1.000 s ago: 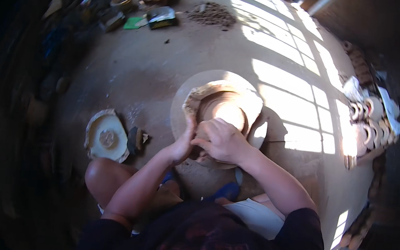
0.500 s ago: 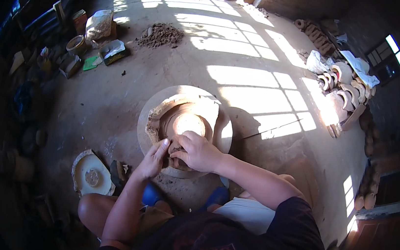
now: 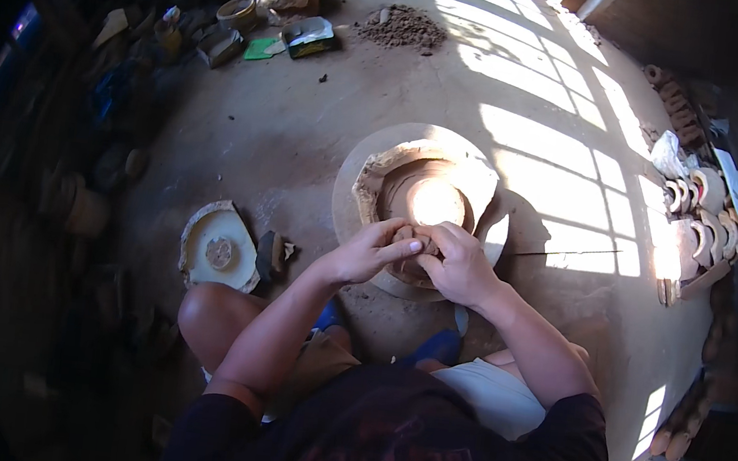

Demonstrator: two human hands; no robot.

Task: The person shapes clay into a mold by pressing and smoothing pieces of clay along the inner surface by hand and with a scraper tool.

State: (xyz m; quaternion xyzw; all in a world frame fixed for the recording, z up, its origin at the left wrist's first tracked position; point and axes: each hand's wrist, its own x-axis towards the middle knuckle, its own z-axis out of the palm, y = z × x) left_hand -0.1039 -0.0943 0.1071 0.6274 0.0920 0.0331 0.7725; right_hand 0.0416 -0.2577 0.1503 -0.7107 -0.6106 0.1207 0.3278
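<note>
My left hand (image 3: 373,250) and my right hand (image 3: 459,264) meet over the near side of a round turntable (image 3: 361,152). Between them they squeeze a small lump of brown clay (image 3: 413,239), with the fingers of both curled round it. On the turntable sits a thick, rough-rimmed mould (image 3: 373,176), hollow in the middle. Inside it, sunlight falls brightly on a round patch (image 3: 437,204). My hands hide the near part of the mould's rim.
At the left lies a broken white mould (image 3: 243,253) beside a dark chunk (image 3: 271,254). A heap of crumbled clay (image 3: 401,27) lies on the floor beyond. Several curved clay pieces (image 3: 705,237) are stacked at the right. A bucket (image 3: 236,12) and boxes stand at the far left.
My view has swung left, so the scene sits further right. Both hands have come together round the clay lump, the left wrist now reaching further over the near rim.
</note>
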